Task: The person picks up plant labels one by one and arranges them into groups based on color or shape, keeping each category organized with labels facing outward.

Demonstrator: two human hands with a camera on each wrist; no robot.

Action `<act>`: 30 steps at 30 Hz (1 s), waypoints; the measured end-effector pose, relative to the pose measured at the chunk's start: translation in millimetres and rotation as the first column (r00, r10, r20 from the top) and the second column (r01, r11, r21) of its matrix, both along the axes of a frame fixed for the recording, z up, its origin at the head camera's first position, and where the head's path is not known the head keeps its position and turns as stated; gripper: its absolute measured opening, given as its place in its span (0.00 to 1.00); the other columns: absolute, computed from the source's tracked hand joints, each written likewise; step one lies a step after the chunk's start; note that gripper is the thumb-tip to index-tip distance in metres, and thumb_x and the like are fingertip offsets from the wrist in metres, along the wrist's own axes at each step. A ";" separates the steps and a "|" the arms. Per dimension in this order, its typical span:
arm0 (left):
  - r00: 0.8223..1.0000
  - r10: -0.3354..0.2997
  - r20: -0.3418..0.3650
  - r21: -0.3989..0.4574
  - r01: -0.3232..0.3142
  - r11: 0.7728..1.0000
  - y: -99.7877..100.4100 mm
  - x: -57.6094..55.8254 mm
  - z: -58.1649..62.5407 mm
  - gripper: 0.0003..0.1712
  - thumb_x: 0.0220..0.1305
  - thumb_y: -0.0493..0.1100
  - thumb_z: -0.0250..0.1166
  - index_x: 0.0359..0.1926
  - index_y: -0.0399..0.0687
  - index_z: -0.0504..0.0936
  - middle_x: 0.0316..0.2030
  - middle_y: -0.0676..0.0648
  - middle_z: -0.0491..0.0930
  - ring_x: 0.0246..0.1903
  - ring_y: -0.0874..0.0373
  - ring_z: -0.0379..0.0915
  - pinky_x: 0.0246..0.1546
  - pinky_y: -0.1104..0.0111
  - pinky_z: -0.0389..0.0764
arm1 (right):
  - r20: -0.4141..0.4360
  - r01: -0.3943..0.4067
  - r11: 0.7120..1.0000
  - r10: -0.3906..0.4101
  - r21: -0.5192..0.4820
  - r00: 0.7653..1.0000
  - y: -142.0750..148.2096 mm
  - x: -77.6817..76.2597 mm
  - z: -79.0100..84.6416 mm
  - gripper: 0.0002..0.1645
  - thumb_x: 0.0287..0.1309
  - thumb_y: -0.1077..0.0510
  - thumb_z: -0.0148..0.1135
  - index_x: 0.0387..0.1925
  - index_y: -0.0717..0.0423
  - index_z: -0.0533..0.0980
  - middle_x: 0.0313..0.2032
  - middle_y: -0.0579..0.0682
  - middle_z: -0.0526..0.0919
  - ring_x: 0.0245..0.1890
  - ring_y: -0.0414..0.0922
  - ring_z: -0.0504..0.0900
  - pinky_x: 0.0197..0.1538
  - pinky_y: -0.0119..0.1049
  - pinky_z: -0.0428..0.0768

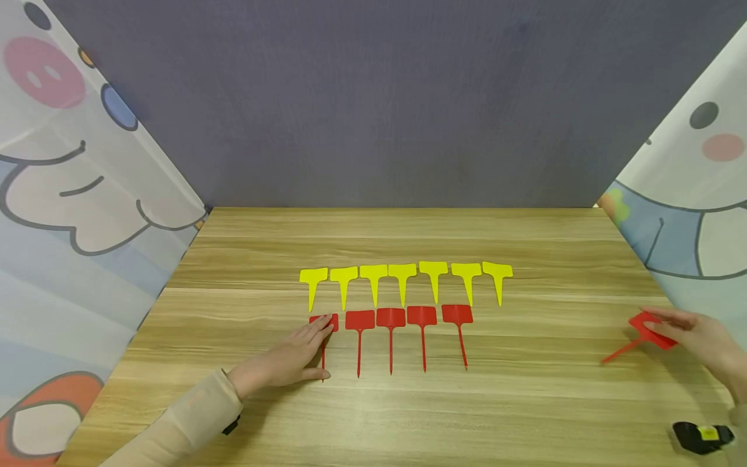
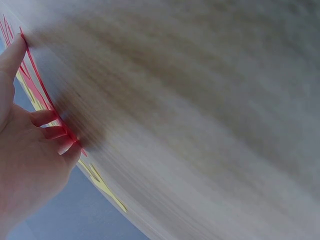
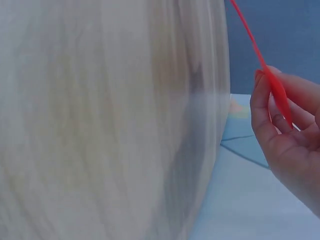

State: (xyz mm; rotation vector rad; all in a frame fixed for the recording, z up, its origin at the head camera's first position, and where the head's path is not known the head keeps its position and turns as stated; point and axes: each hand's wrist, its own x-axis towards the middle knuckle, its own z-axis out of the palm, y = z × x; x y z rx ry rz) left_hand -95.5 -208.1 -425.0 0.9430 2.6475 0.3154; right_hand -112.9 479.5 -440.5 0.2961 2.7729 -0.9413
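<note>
My left hand [image 1: 284,358] rests on the leftmost red T-shaped plant label [image 1: 334,323], its fingertips on the label's head and the thumb beside the stem's pointed end. In the left wrist view the fingers [image 2: 54,132] touch this label at the table surface. Off at the right, my right hand [image 1: 703,338] pinches another red plant label [image 1: 640,322] between thumb and fingers, its stem slanting down to the left. The right wrist view shows that label [image 3: 278,95] held edge-on.
Several red plant labels [image 1: 391,317] lie in a row beside the left hand, stems toward me. Behind them runs a row of yellow plant labels [image 1: 403,271]. A grey panel [image 1: 403,104] closes the table's back edge. Printed cloths [image 1: 683,233] hang at both sides.
</note>
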 end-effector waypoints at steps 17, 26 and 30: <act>1.000 0.000 0.002 0.012 0.000 1.000 -0.4 -0.2 -1.2 0.48 0.55 0.60 0.57 0.64 0.32 0.52 0.67 0.38 0.43 0.65 0.47 0.39 0.61 0.53 0.52 | -0.013 -0.114 0.991 0.113 -0.068 0.993 -68.3 -12.5 50.3 0.35 0.57 0.40 0.51 0.60 0.56 0.64 0.33 0.12 0.61 0.42 0.26 0.67 0.42 0.51 0.67; 1.000 -0.018 -0.004 0.034 0.018 0.999 1.0 0.6 1.1 0.47 0.55 0.60 0.57 0.63 0.30 0.53 0.66 0.36 0.44 0.65 0.44 0.41 0.60 0.52 0.53 | -0.016 -0.180 0.977 0.180 -0.115 0.984 -90.5 -25.1 57.0 0.30 0.55 0.43 0.55 0.56 0.54 0.70 0.35 0.16 0.68 0.35 0.11 0.58 0.42 0.35 0.67; 1.000 -0.018 -0.005 0.032 0.018 0.999 1.2 0.8 1.9 0.47 0.56 0.60 0.57 0.63 0.30 0.53 0.66 0.36 0.45 0.65 0.44 0.41 0.60 0.52 0.53 | -0.023 -0.207 0.967 0.206 -0.149 0.978 -101.4 -30.8 58.5 0.26 0.55 0.46 0.56 0.54 0.53 0.72 0.35 0.24 0.76 0.35 0.14 0.62 0.38 0.28 0.68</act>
